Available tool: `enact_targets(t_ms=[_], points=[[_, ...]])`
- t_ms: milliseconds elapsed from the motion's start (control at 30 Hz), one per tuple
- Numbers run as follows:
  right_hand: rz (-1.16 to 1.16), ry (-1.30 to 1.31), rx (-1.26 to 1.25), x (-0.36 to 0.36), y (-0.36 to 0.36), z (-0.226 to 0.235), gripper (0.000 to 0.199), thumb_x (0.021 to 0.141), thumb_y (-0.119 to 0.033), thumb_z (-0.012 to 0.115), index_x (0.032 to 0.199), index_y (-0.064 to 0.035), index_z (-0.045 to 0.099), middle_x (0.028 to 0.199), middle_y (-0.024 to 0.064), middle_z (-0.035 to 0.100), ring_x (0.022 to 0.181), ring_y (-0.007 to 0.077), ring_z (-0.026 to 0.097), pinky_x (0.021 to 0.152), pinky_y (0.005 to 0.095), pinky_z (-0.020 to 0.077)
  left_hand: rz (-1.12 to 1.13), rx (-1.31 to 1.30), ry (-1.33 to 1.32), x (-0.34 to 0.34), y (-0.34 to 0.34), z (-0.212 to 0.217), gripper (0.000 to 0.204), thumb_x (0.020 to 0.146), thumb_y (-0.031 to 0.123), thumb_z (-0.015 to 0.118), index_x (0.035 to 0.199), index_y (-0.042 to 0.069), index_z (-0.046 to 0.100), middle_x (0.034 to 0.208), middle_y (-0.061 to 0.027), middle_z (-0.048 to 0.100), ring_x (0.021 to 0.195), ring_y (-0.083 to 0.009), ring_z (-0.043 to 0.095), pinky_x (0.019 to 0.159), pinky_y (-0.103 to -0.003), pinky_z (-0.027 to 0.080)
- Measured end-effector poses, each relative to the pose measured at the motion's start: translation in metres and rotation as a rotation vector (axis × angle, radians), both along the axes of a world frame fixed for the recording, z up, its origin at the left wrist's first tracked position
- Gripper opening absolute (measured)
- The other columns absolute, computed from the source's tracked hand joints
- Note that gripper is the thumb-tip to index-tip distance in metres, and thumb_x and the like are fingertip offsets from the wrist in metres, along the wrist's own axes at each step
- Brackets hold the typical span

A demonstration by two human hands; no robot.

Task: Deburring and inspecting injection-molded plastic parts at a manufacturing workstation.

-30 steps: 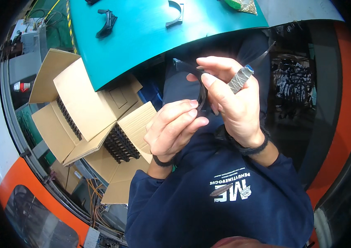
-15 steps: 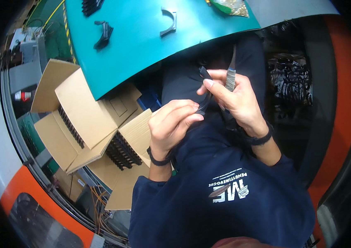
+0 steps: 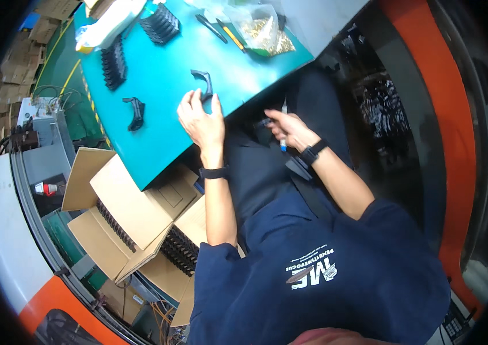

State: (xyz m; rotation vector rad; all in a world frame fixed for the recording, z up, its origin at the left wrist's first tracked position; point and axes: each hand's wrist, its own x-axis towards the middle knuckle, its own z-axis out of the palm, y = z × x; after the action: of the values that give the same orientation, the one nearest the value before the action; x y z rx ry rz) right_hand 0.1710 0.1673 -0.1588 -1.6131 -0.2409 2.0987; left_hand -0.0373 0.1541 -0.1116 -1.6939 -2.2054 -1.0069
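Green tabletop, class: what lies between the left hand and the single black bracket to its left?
Only bare green tabletop separates the left hand from the black bracket, in the head view.

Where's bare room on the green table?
Free: green table between left hand and loose black part; also between curved black piece and bag of gold bits. Crowded: far side, with stacked black parts and white plastic.

Curved bracket (image 3: 207, 84) partly hidden, white bag (image 3: 108, 27) cropped
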Motion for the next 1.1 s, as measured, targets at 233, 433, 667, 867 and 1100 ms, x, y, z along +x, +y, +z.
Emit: enact_targets(t_ms=[233,433,667,867,1100], points=[[-0.174,0.369,-0.186,-0.022,0.03,-0.042,0.043,0.103,-0.035,0.037,0.121,0.0041,0.038,0.121,0.0372,0.053,0.05,0.014,0.039,0.038,0.0231,0.0333,0.021,0.037,-0.128,0.0,-0.001,-0.011,0.016,0.084,0.009,0.065,0.098,0.004,0.069,0.11,-0.0101,0.063,0.106,-0.0301,0.056,0.092,-0.04,0.045],[-0.177,0.512,-0.069,0.014,-0.012,0.024,0.031,0.098,-0.025,0.049,0.108,0.005,0.05,0.111,0.0314,0.061,0.046,0.0069,0.037,0.04,0.0191,0.0344,0.015,0.076,-0.134,0.0,-0.006,-0.007,0.014,0.084,0.006,0.064,0.098,0.004,0.068,0.107,-0.0102,0.064,0.103,-0.0304,0.057,0.09,-0.04,0.045],[-0.085,0.442,0.151,0.042,-0.028,0.062,0.026,0.098,-0.02,0.048,0.101,0.0043,0.057,0.09,0.0207,0.068,0.043,0.0074,0.039,0.042,0.0214,0.0351,-0.143,0.09,-0.35,-0.001,-0.011,0.004,0.014,0.085,0.002,0.061,0.098,0.0,0.067,0.1,-0.0125,0.067,0.096,-0.0289,0.062,0.087,-0.037,0.048],[0.26,0.252,0.577,0.048,-0.038,0.143,0.049,0.096,-0.03,0.061,0.13,0.0013,0.045,0.095,0.0125,0.068,0.048,0.0038,0.046,0.042,0.0177,0.0356,-0.739,-0.13,-0.672,0.02,-0.07,0.1,0.022,0.076,-0.014,0.061,0.093,-0.001,0.066,0.088,-0.0131,0.065,0.082,-0.0266,0.064,0.074,-0.032,0.051],[0.455,0.28,0.851,0.044,-0.046,0.197,0.068,0.082,0.0,0.07,0.141,-0.0025,0.036,0.091,0.0075,0.066,0.059,0.0026,0.05,0.052,0.016,0.0392,-0.967,-0.215,-0.706,0.026,-0.09,0.133,0.026,0.069,-0.015,0.064,0.09,-0.001,0.066,0.088,-0.0127,0.065,0.082,-0.0238,0.064,0.07,-0.031,0.051]])
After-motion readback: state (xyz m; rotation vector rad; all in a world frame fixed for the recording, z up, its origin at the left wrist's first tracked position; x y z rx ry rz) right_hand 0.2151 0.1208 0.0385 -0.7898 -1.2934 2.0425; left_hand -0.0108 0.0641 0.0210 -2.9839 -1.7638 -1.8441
